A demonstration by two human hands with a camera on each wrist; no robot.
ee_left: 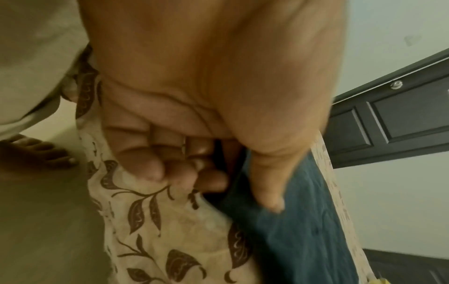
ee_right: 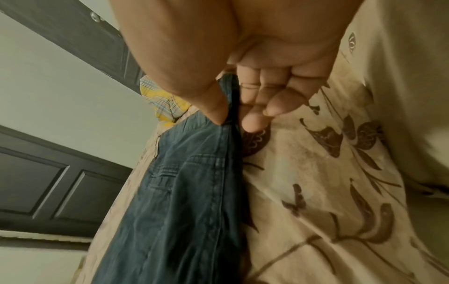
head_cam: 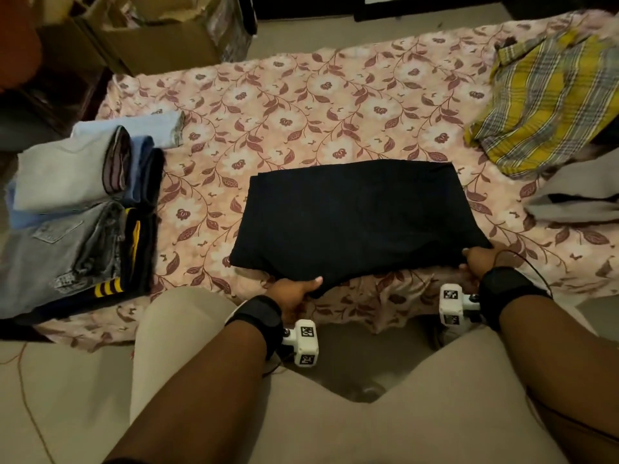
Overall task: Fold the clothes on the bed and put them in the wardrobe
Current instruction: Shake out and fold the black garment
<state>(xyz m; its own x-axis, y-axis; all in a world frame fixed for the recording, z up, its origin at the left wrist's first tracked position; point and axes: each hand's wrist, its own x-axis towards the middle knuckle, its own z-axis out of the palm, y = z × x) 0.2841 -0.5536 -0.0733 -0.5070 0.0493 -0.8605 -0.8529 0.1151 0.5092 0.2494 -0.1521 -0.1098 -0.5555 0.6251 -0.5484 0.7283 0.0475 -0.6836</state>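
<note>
A dark navy folded garment (head_cam: 351, 222) lies flat in the middle of the flowered bed sheet (head_cam: 301, 102). My left hand (head_cam: 298, 289) pinches its near edge, thumb on top and fingers curled underneath, as the left wrist view shows with the dark cloth (ee_left: 291, 230). At the near right corner my right hand (head_cam: 475, 262) pinches the same garment (ee_right: 184, 192), thumb over the cloth and fingers below. A pile of folded clothes (head_cam: 77, 209) sits at the bed's left side.
A yellow plaid cloth (head_cam: 546, 105) lies crumpled at the far right of the bed, with a grey garment (head_cam: 579, 195) below it. Cardboard boxes (head_cam: 150, 38) stand on the floor beyond the bed. Dark panelled wardrobe doors (ee_left: 401, 119) show in both wrist views.
</note>
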